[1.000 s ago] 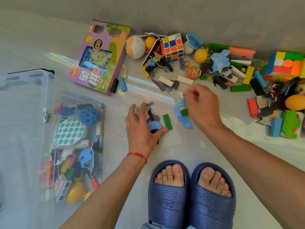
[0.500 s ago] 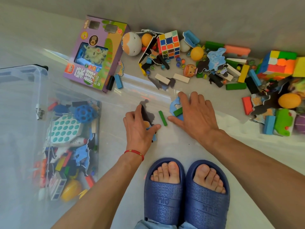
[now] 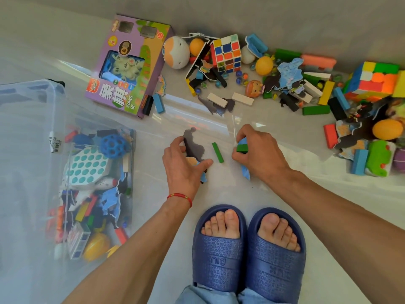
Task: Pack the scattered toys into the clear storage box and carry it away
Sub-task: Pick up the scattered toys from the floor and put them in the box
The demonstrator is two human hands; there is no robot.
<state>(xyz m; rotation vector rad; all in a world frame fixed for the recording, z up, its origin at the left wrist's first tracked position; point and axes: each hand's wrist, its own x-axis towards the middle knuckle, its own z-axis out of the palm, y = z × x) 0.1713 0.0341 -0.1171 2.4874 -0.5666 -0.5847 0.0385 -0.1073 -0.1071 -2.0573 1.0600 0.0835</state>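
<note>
1. In the head view, our left hand [image 3: 184, 170] curls around dark puzzle pieces [image 3: 194, 145].
2. Our right hand [image 3: 258, 154] pinches a short green block [image 3: 242, 148] and a blue piece.
3. Between both hands lies a green stick [image 3: 217, 152], long axis running away from us, tilted left.
4. The clear storage box [image 3: 54, 119] sits left of our left hand.

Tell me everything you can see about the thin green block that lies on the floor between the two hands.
The thin green rectangular block is a small, plain stick, probably painted wood, evenly bright green. It lies flat on the pale glossy floor, tilted diagonally, its far end leaning left. It sits between the left hand and the right hand, and neither hand touches it. It looks whole and undamaged.
</note>
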